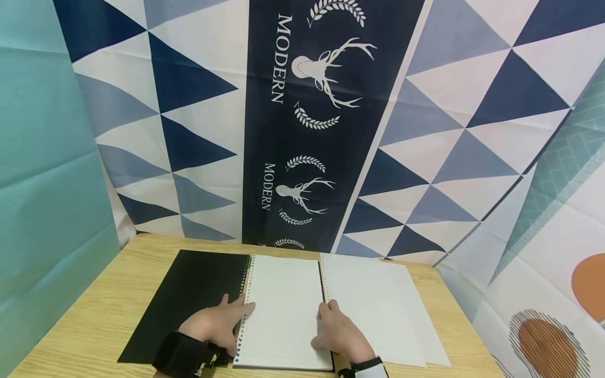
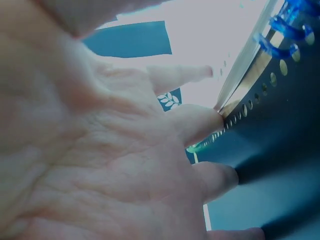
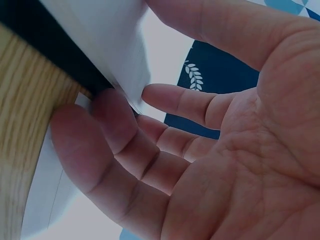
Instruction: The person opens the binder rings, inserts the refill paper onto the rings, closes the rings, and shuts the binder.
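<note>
An open binder notebook lies on the table, its black cover (image 1: 198, 294) to the left and a stack of white punched paper (image 1: 283, 315) at the middle. My left hand (image 1: 217, 323) rests with spread fingers across the punched edge; in the left wrist view its fingertips touch the black cover (image 2: 270, 200) and the stack's edge, beside blue rings (image 2: 285, 35). My right hand (image 1: 341, 332) is at the stack's right edge, fingers slightly bent; in the right wrist view the fingertips touch the side of the stack (image 3: 110, 45), the thumb above it.
Loose white punched sheets (image 1: 373, 310) lie to the right of the notebook, slightly fanned, on the wooden table (image 1: 94, 310). A patterned cloth (image 1: 203, 131) hangs behind the table's back edge, and a teal cloth (image 1: 52, 157) hangs at the left.
</note>
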`<state>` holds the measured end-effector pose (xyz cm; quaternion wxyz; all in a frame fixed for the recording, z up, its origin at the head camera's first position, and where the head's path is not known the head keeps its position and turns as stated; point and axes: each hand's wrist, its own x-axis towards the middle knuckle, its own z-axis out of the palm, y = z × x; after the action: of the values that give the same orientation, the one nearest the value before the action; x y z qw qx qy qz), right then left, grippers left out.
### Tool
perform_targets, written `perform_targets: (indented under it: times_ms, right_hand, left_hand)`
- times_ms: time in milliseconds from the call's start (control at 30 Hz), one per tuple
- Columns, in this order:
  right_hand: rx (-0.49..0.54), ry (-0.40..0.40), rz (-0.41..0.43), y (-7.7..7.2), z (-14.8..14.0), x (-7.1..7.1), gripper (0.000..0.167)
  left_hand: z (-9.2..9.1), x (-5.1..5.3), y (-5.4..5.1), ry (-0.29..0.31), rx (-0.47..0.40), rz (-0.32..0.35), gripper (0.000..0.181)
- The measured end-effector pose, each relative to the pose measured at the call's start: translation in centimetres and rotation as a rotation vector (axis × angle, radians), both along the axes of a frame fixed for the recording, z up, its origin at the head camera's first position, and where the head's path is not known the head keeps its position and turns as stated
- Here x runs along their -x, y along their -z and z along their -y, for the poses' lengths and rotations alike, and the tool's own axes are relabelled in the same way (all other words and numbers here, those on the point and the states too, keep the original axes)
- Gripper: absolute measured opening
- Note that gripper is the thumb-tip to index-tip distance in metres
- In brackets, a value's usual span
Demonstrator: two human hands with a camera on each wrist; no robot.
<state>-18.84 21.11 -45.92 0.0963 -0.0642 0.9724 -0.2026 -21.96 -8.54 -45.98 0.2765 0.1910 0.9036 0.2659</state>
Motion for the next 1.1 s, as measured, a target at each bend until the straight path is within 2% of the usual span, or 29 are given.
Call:
perform_targets:
  times_ms: [100,300,367,400,467,600,700,767,833,900,967,1100]
  right_hand:
    - [0.000,0.001,0.001,0.0,0.0,0.0,0.052]
    - [-0.001,-0.001,-0.004,0.0,0.0,-0.2,0.052]
    - [-0.004,0.001,-0.006,0.0,0.1,-0.2,0.053]
    - [-0.005,0.003,-0.007,0.0,0.1,-0.2,0.053]
    - [-0.010,0.006,-0.008,0.1,0.1,-0.2,0.053]
    - [-0.025,0.011,-0.010,0.2,0.1,-0.2,0.054]
    - [-0.034,0.012,-0.012,0.2,0.1,-0.2,0.055]
    - [-0.041,0.010,-0.017,0.2,0.1,-0.2,0.057]
    - [-0.045,0.006,-0.021,0.2,0.1,-0.2,0.058]
    - [-0.048,0.003,-0.024,0.2,0.1,-0.2,0.059]
    - [-0.048,-0.001,-0.023,0.2,0.1,-0.2,0.058]
    - [-0.049,-0.007,-0.025,0.2,0.1,-0.2,0.057]
  left_hand:
    - [0.2,0.9,1.6,0.015,0.018,-0.010,0.114]
    - [1.1,3.9,7.2,0.014,0.017,-0.003,0.124]
    - [1.4,4.5,8.2,0.017,0.013,0.003,0.124]
    - [1.3,4.4,8.1,0.012,0.015,0.002,0.123]
    - [1.0,3.7,7.1,0.004,0.031,-0.003,0.121]
    - [-0.2,0.8,2.6,-0.043,0.071,-0.003,0.116]
    - [-0.8,-0.6,0.2,-0.061,0.075,-0.010,0.113]
    - [-1.0,-1.1,-0.6,-0.071,0.072,-0.008,0.112]
    - [-1.0,-0.9,-0.5,-0.067,0.073,-0.005,0.112]
    - [-0.8,-0.4,0.4,-0.057,0.075,0.003,0.114]
    - [-0.4,0.6,2.2,-0.042,0.063,0.008,0.117]
    - [0.7,3.1,6.5,-0.006,0.016,0.019,0.121]
